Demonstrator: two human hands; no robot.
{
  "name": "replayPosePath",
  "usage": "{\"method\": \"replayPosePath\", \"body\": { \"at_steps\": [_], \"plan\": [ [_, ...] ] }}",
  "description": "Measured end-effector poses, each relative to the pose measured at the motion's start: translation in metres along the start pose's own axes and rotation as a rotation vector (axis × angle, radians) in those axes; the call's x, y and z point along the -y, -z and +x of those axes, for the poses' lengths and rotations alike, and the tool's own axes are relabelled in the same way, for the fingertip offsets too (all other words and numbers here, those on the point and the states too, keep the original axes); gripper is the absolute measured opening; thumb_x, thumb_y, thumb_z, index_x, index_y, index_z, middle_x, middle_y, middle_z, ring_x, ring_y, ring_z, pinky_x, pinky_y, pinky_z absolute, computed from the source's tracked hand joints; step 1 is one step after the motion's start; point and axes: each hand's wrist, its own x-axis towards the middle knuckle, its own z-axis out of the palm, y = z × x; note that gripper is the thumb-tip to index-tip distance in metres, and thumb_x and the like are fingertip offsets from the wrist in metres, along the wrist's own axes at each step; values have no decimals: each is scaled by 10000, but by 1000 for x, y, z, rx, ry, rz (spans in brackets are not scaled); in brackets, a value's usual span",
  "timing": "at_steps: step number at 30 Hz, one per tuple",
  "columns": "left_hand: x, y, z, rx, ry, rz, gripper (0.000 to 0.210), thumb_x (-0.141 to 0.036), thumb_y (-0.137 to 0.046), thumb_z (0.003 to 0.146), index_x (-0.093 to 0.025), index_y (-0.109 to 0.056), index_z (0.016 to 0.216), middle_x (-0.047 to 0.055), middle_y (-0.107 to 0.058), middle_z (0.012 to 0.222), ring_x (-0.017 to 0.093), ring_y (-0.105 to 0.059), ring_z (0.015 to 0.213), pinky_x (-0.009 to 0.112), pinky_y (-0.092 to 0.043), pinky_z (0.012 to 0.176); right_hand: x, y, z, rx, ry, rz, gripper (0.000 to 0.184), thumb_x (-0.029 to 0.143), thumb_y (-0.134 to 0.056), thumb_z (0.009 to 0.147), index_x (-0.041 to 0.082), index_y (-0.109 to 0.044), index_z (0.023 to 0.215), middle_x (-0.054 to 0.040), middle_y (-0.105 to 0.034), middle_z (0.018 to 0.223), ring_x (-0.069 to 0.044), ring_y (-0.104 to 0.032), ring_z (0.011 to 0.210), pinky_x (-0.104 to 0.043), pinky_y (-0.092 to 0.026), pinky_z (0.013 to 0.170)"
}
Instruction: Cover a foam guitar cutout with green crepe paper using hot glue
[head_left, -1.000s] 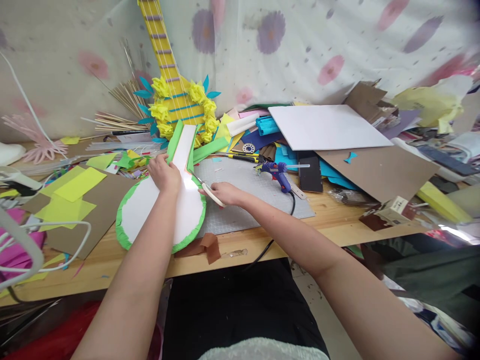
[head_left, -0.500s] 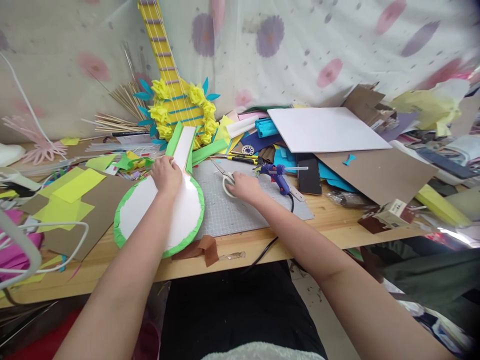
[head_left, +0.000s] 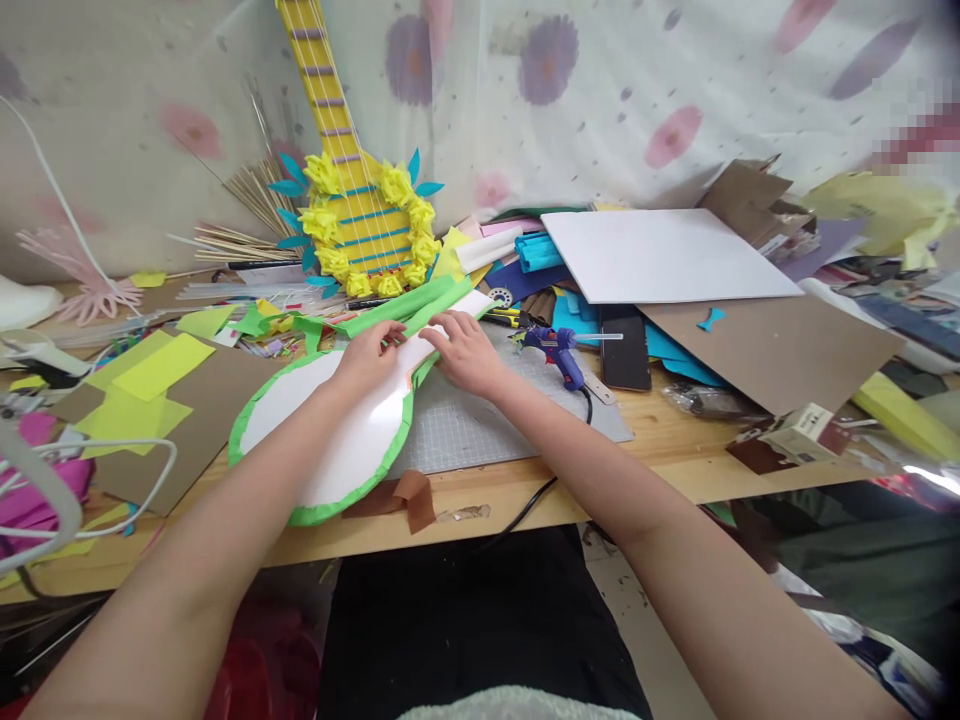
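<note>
A white guitar-shaped board (head_left: 300, 410) edged in green crepe paper lies on the bench, its narrow neck pointing up and right. My left hand (head_left: 371, 358) is over the base of the neck, fingers bent and a little apart. Farther along, my right hand (head_left: 466, 352) lies over the neck with its fingers spread. Loose green crepe paper (head_left: 412, 305) runs along the neck's far side, and more shows below it. The grey cutting mat (head_left: 465, 430) is partly under the board. No scissors show in the current view.
A yellow paper guitar (head_left: 367, 230) with flowers stands behind. Right of my hands lie a blue glue gun (head_left: 559, 350) with its cord, a phone (head_left: 625, 350) and a white sheet (head_left: 667, 255). Cardboard (head_left: 210, 430) with yellow paper is at left; brown paper (head_left: 416, 500) lies at the front edge.
The board has turned so its neck swings to the right. My right hand has let go of the scissors and moved onto the neck; my left hand has shifted right.
</note>
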Motion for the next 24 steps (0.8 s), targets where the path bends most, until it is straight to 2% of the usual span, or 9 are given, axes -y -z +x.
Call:
{"method": "replayPosePath", "body": {
  "at_steps": [3,6,13,20,24],
  "plan": [
    [0,-2,1,30,-32,6,395,-88,-415,725,-182,-612,1054,38,-708,1017,180,-638,919,315,-488,864,-2,-2,7,101,128,26,228,115,-480,874,157,-643,1027,-129,-611,1141,-249,-496,1072,-384,-337,941],
    [3,-4,3,30,-18,5,423,-85,-392,732,-179,-598,1090,45,-705,1023,181,-642,924,327,-492,870,-4,3,11,242,161,58,142,145,-527,867,147,-662,912,-112,-648,1025,-224,-540,965,-324,-359,819],
    [1,-7,3,40,-15,65,450,-93,-409,719,-172,-600,1119,67,-697,1056,208,-637,938,362,-495,869,-2,24,22,384,94,23,187,211,-505,912,161,-675,971,-86,-682,1023,-192,-592,900,-280,-278,634],
    [-3,-6,0,58,-33,106,456,-111,-442,695,-180,-616,1111,62,-698,1047,222,-626,977,367,-491,884,1,33,38,492,118,9,177,214,-535,890,172,-686,972,-73,-698,1016,-190,-597,882,-275,-256,610],
    [-1,-7,1,61,-31,69,467,-106,-422,698,-169,-617,1118,65,-695,1058,218,-627,978,363,-493,882,-4,30,32,466,170,-21,202,160,-554,861,174,-661,1032,-84,-662,1081,-198,-589,955,-270,-275,632]
  ]
}}
